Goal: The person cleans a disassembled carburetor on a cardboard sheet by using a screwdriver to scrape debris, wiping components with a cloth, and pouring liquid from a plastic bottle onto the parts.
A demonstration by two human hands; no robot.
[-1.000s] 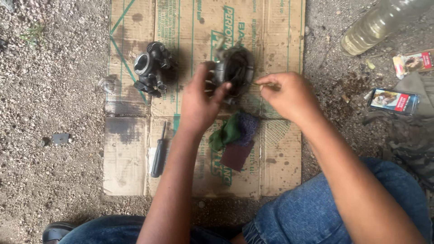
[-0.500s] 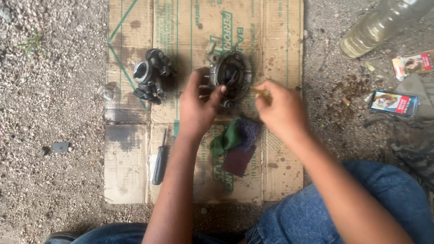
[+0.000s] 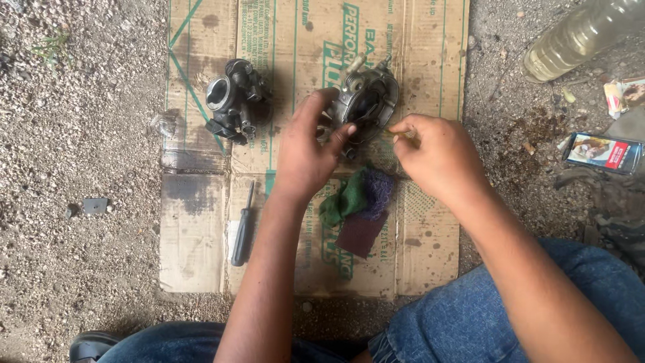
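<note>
My left hand (image 3: 306, 151) grips a grey metal carburettor body (image 3: 366, 101) at its near left edge, above a flattened cardboard sheet (image 3: 201, 222). My right hand (image 3: 437, 158) is just to the right of it, thumb and finger pinched on a small thin part (image 3: 402, 134) close to the body's rim. A second dark carburettor piece (image 3: 232, 101) lies on the cardboard to the left. A green and purple rag (image 3: 356, 198) lies below my hands, partly under my left wrist.
A black-handled screwdriver (image 3: 243, 228) lies on the cardboard's near left. A plastic bottle of yellowish liquid (image 3: 578, 37) lies on the gravel at top right. A small printed packet (image 3: 601, 151) sits at right. My knees in blue jeans (image 3: 470, 316) fill the bottom.
The view has shifted slightly. My left hand has kept hold of the carburettor body and my right hand has stayed pinched beside it, moving a little nearer.
</note>
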